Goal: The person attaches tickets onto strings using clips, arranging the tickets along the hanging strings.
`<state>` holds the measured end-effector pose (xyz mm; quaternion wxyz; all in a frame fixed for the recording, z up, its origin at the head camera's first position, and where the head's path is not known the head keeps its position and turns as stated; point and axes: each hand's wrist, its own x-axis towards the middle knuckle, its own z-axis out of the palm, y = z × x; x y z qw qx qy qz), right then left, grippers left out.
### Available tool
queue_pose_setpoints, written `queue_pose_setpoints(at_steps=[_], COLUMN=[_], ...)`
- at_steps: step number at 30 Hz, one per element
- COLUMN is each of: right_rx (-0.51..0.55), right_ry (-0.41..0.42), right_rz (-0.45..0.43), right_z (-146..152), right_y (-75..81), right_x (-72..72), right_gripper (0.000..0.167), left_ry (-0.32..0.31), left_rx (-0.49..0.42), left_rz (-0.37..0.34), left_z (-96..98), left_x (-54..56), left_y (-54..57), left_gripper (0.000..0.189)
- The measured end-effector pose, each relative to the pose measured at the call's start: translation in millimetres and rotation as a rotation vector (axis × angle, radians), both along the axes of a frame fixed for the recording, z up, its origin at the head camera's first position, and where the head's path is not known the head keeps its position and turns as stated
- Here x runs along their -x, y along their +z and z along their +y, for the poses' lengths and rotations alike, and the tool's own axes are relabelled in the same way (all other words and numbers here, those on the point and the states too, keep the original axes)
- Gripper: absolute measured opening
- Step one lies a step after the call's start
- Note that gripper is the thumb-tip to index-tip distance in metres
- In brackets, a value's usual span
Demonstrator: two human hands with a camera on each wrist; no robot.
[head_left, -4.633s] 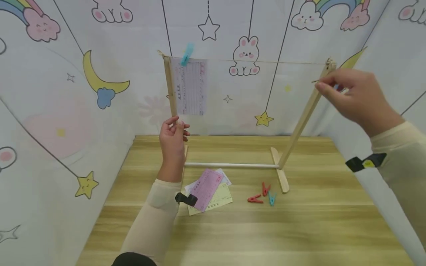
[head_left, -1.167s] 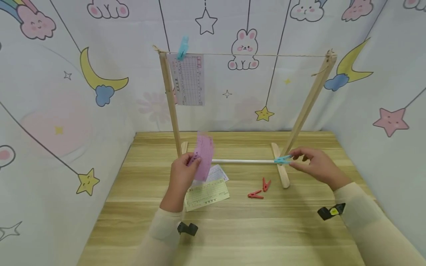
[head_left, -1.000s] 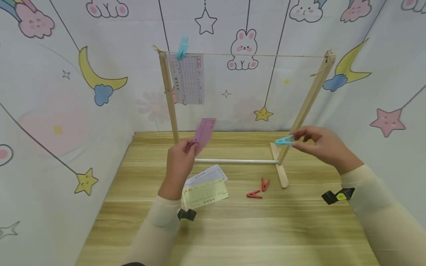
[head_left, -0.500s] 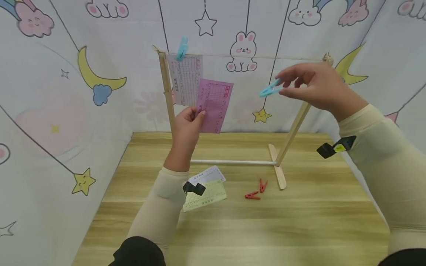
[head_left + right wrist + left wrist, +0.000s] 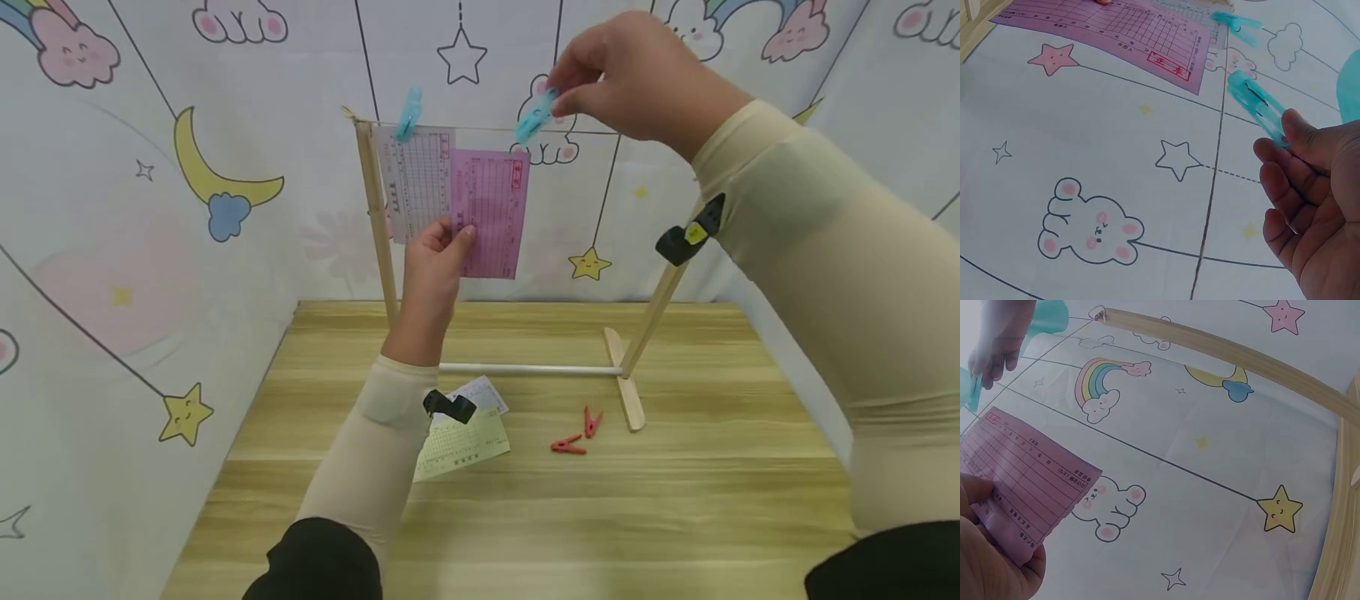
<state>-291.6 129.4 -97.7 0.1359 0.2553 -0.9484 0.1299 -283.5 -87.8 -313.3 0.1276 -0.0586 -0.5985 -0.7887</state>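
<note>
My left hand pinches a pink printed slip by its left edge, thumb in front, holding it upright just below the string. My right hand pinches a light-blue clothespin by its handle ends, nose down toward the string above the slip's top right corner. In the right wrist view this clothespin is beside the string, apart from the slip; whether it touches the string I cannot tell. Left of the pink slip, a white slip hangs from the string under another blue clothespin.
Wooden posts hold up the string, with a white rod joining their feet. On the table lie a yellow slip, a white slip and two red clothespins. A patterned cloth stands behind.
My right hand let go of the string's loose end, took a blue clothespin from the table and rose leftward to the string. My left hand left the post, picked up the pink slip and raised it.
</note>
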Motion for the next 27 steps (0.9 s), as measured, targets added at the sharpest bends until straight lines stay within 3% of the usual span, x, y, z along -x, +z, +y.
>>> queue_pose_setpoints(at_steps=[5,11,27], right_rx=[-0.047,-0.127,-0.253], right_ry=[-0.005,0.005,0.049], right_rz=[0.020,0.030,-0.023], right_z=[-18.4,-36.3,-60.6], right_y=[13.6,19.6,23.9], right_x=[6.6,11.9,25.1], right_gripper=[0.036,0.036,0.029], left_ry=[-0.004,-0.007,0.000], left_rx=[-0.001,-0.004,0.024], left_rz=[0.009,0.024,0.015], left_z=[1.1,2.8,-2.0], left_x=[3.4,6.4,10.9], left_y=[8.6,14.6,16.7], left_gripper=[0.014,0.014,0.018])
